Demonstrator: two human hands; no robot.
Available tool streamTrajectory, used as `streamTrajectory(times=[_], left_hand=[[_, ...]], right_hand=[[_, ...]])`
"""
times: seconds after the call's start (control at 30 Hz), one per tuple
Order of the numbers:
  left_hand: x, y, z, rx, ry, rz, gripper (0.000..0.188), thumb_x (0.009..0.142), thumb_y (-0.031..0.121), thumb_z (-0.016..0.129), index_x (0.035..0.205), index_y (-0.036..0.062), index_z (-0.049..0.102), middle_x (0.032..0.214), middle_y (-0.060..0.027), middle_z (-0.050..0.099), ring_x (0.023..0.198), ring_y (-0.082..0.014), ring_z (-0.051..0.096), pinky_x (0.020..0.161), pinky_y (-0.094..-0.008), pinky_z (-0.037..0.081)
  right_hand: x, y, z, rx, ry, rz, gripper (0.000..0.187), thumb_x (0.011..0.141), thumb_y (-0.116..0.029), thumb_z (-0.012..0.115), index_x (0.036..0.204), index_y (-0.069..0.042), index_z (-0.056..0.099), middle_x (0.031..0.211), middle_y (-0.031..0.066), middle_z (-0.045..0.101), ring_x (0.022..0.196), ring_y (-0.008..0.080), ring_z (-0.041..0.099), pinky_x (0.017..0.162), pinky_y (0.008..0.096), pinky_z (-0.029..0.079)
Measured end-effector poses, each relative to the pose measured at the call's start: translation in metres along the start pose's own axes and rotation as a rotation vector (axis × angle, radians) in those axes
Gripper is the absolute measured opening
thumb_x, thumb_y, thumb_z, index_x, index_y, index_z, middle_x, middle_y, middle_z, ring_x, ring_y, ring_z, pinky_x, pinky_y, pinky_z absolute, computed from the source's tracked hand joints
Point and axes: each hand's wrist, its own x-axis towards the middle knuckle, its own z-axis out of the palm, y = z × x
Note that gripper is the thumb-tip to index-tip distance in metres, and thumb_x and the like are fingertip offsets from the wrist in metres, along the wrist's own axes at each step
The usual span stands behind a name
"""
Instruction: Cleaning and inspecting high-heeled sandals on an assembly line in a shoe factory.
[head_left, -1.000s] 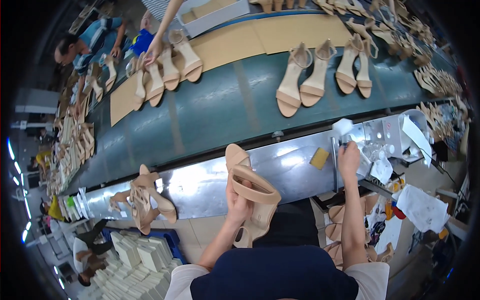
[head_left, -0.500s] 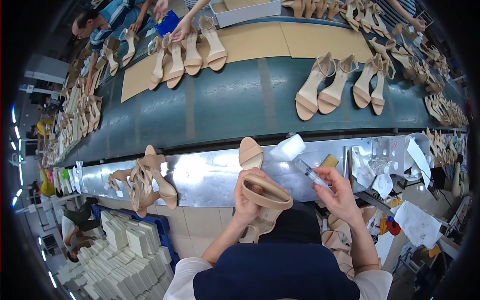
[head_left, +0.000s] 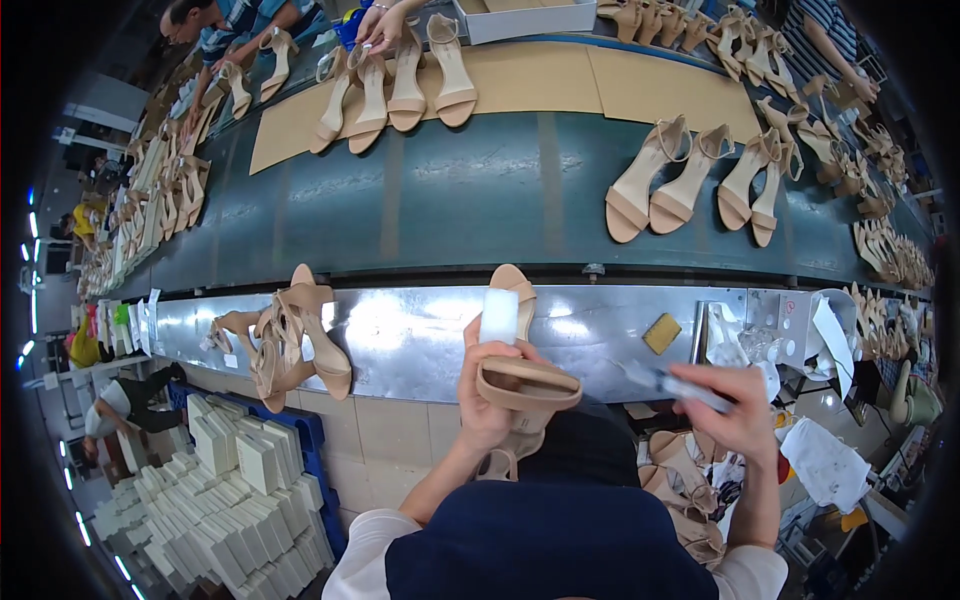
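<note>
Sandal [head_left: 545, 400], beige, with a wide band, sits low and central before the wearer, clasped in the left grip [head_left: 487, 405]. A white pad [head_left: 499, 316] stands upright at that grip's fingertips. Just beyond it shows a sandal toe [head_left: 508, 277]; whether it belongs to the same shoe or a second one is unclear. To the right, apart from the shoe, the right grip [head_left: 742, 415] grasps a slim clear tube [head_left: 660, 381], blurred, its narrow end pointing left. The step in hand seems to be handwork on the held shoe; the next move likely calls for keeping shoe and pad steady while minding the tube's tip. Loose sandals [head_left: 690, 480] lie below at right; white boxes [head_left: 215, 495] are stacked at lower left. The shiny metal counter [head_left: 430, 335] carries a sandal cluster [head_left: 295, 340] at left and a yellow sponge [head_left: 662, 333] at right; clear bottles [head_left: 765, 345] beside its right end could crowd the right grip. Farther off, a green belt [head_left: 470, 200] bears sandal pairs [head_left: 632, 205] and cardboard sheets [head_left: 540, 85], and a co-worker's hands [head_left: 385, 25] reach among more shoes.
</note>
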Motion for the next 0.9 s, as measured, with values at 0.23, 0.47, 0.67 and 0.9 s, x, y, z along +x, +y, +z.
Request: streamTrajectory(times=[0.23, 0.47, 0.67, 0.9], left_hand=[[0.008, 0.000, 0.007, 0.107, -0.085, 0.131, 0.022, 0.088, 0.006, 0.053, 0.109, 0.0084, 0.048, 0.130, -0.0141, 0.024, 0.087, -0.0196, 0.060, 0.078, -0.0328, 0.051], [0.002, 0.000, 0.005, 0.162, -0.048, 0.085, 0.026, 0.086, 0.001, 0.052, 0.110, 0.0095, 0.049, 0.130, -0.0152, 0.026, 0.096, -0.0184, 0.055, 0.080, -0.0309, 0.048], [0.003, 0.008, 0.012, 0.256, -0.067, 0.120, 0.028, 0.083, 0.000, 0.054, 0.109, 0.0098, 0.050, 0.115, -0.0129, 0.046, 0.114, -0.0204, 0.040, 0.089, -0.0339, 0.041], [0.003, 0.008, 0.016, 0.298, -0.067, 0.106, 0.030, 0.082, 0.000, 0.057, 0.110, 0.0103, 0.051, 0.102, -0.0074, 0.056, 0.122, -0.0234, 0.028, 0.094, -0.0370, 0.036]], right_hand=[[0.013, -0.079, 0.011, -0.447, -0.109, -0.412, 0.041, 0.071, -0.011, 0.070, 0.110, -0.002, 0.062, 0.070, 0.0040, 0.060, 0.056, 0.0138, 0.060, 0.046, 0.0259, 0.048], [0.017, -0.089, 0.020, -0.644, -0.104, -0.499, 0.043, 0.070, -0.012, 0.070, 0.111, -0.002, 0.059, 0.063, -0.0002, 0.048, 0.049, 0.0118, 0.054, 0.039, 0.0252, 0.044], [0.020, -0.097, 0.023, -0.696, -0.201, -0.418, 0.044, 0.073, -0.010, 0.068, 0.115, -0.001, 0.057, 0.066, 0.0030, 0.054, 0.051, 0.0147, 0.057, 0.040, 0.0265, 0.044], [0.020, -0.095, 0.032, -0.747, -0.175, -0.438, 0.046, 0.071, -0.011, 0.068, 0.114, 0.000, 0.057, 0.063, 0.0022, 0.049, 0.048, 0.0140, 0.054, 0.038, 0.0266, 0.041]])
